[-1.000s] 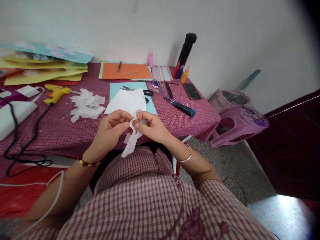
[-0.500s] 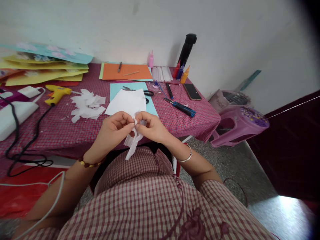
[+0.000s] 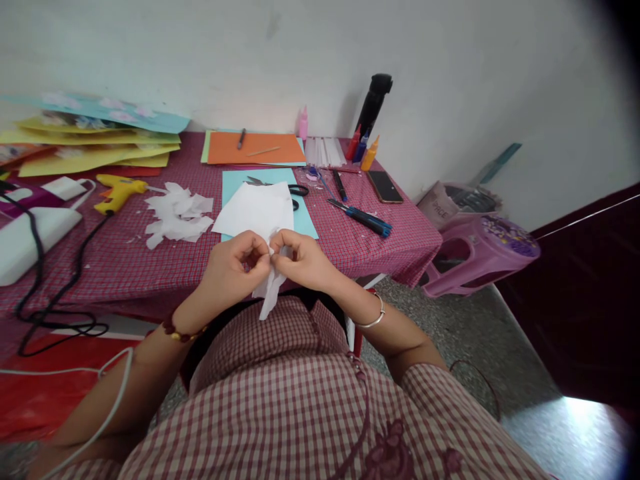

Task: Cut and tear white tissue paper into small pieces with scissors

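Observation:
My left hand (image 3: pixel 234 272) and my right hand (image 3: pixel 302 259) meet over my lap at the table's near edge. Both pinch a small white paper strip (image 3: pixel 270 293) that hangs down between them. Just beyond the hands a white paper sheet (image 3: pixel 255 208) lies on a light blue sheet (image 3: pixel 303 219). Black-handled scissors (image 3: pixel 295 190) rest on the blue sheet behind it.
The red checked tablecloth (image 3: pixel 125 257) carries a pile of white paper scraps (image 3: pixel 177 213), a yellow glue gun (image 3: pixel 116 191) with a black cord, orange paper (image 3: pixel 255 147), coloured sheets (image 3: pixel 90 140), pens (image 3: pixel 361 217), a phone (image 3: pixel 384 186), glue bottles (image 3: pixel 364 147). A pink stool (image 3: pixel 475 250) stands on the right.
Both hands have drawn closer together and gathered the paper strip, so less of it hangs below them. The view has tilted down slightly.

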Motion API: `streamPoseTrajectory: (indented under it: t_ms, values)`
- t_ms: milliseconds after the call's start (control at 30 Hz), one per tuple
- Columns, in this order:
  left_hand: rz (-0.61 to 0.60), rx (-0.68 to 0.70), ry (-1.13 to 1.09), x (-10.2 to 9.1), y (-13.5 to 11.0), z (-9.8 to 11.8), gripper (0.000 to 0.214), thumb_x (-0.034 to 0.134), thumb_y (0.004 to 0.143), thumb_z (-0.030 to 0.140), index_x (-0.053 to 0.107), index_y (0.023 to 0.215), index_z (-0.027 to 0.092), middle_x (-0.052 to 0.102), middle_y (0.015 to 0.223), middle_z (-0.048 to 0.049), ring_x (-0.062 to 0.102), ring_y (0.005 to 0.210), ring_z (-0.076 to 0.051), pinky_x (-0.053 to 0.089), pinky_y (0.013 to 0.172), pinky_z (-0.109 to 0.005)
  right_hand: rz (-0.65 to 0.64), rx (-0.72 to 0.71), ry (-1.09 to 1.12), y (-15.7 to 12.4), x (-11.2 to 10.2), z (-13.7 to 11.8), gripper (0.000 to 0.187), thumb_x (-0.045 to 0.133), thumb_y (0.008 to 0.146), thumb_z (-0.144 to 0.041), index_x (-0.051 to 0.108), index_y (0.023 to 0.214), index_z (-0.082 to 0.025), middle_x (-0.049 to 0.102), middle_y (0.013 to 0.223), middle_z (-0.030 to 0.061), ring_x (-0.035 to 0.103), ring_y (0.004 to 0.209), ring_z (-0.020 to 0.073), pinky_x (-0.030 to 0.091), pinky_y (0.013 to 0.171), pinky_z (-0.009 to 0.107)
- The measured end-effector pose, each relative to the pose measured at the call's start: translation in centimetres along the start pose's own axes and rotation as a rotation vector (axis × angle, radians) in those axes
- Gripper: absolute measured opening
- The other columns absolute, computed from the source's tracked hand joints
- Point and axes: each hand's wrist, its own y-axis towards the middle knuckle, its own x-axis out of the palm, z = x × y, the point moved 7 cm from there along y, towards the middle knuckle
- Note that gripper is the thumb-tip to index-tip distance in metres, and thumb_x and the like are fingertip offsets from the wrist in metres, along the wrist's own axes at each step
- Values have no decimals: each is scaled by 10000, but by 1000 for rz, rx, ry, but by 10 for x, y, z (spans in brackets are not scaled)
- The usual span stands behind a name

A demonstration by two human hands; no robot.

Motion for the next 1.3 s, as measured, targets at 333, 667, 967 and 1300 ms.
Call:
streamPoseTrajectory:
  t_ms: [333, 667, 967, 1300]
  values:
    - [-82, -118, -221, 6, -1, -13, 41, 558, 698, 210, 534, 685, 180, 531, 601, 32, 459, 521, -88, 372, 492, -203, -64, -8, 18, -2, 4, -1, 62, 496, 727, -231, 493, 769, -186, 472, 668, -46, 383, 577, 91, 321, 552, 238]
    - [-96, -160, -301, 8, -1, -13, 45, 562, 687, 183, 517, 684, 186, 537, 601, 36, 521, 508, -93, 431, 496, -206, -105, 25, 131, 1, 4, 2, 62, 509, 704, -219, 494, 750, -180, 500, 682, -37, 425, 605, 96, 348, 584, 239]
    - [-69, -144, -180, -1, 1, -2, 80, 595, 737, 243, 594, 703, 171, 620, 607, 14, 561, 526, -102, 451, 517, -205, -48, 11, 50, 2, -1, 3, 89, 522, 737, -264, 491, 770, -187, 480, 687, -41, 398, 612, 98, 334, 588, 245]
    - [-48, 39, 87, -3, 2, 5, 56, 538, 692, 197, 545, 640, 178, 565, 560, 34, 451, 482, -81, 383, 494, -207, -70, -32, 32, 0, 2, -1, 68, 524, 740, -234, 502, 776, -180, 496, 714, -36, 435, 660, 105, 364, 636, 251]
